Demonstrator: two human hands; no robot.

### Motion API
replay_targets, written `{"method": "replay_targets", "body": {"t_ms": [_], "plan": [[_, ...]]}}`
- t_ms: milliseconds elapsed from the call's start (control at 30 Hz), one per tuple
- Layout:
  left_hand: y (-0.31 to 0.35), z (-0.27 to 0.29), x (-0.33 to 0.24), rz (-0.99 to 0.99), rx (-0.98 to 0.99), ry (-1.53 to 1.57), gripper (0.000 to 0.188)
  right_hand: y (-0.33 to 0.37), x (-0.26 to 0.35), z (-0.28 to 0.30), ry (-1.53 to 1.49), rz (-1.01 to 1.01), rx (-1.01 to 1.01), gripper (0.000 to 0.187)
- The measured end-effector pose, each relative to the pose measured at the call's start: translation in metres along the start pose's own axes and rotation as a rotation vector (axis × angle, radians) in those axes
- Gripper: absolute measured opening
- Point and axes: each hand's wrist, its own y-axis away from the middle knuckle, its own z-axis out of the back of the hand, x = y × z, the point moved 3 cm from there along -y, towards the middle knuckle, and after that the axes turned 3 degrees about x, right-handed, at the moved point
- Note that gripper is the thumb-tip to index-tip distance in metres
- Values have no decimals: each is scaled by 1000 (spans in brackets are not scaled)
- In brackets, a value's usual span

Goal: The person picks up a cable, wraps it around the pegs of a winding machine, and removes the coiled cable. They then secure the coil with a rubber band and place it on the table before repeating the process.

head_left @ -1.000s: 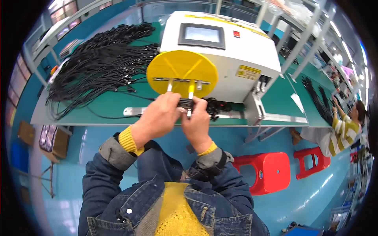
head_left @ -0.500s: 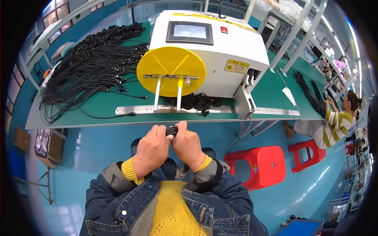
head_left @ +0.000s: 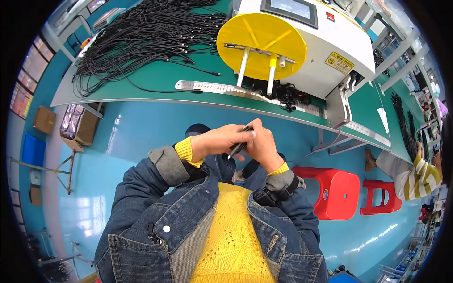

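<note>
Cable (head_left: 237, 150) was bunched up black right between the two hands, just off the near side of the bench (head_left: 151, 76), so neither hand was nearer: both were on it. On my feed its long axis ran slantwise, top end up by the right hand (head_left: 262, 145), bottom end poking out low and left with a pale tip. Left hand (head_left: 222, 138) had it pinned under the thumb; the right gripped it too, fingers partly hidden from me. Way off left, an open box (head_left: 88, 130) held dark stuff, too small to make out.
</note>
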Motion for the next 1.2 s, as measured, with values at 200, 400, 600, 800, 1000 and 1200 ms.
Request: {"method": "replay_targets", "body": {"t_ms": [200,400,600,800,1000,1200], "plan": [[0,6,8,310,29,-610,36,18,-5,-13,76,-47,123,29],[1,-7,-6,92,-101,-1199,38,28,-4,-8,67,-9,59,28],[-7,-11,16,270,-7,-233,42,24,-1,-3,88,95,-15,26],[-3,1,27,460,67,-426,38,31,-2,-11,444,178,221,22],[9,-14,33,78,172,-600,40,37,3,-14,154,210,164,23],[5,-6,22,339,91,-553,41,40,-14,-31,-404,39,-23,24]]}}
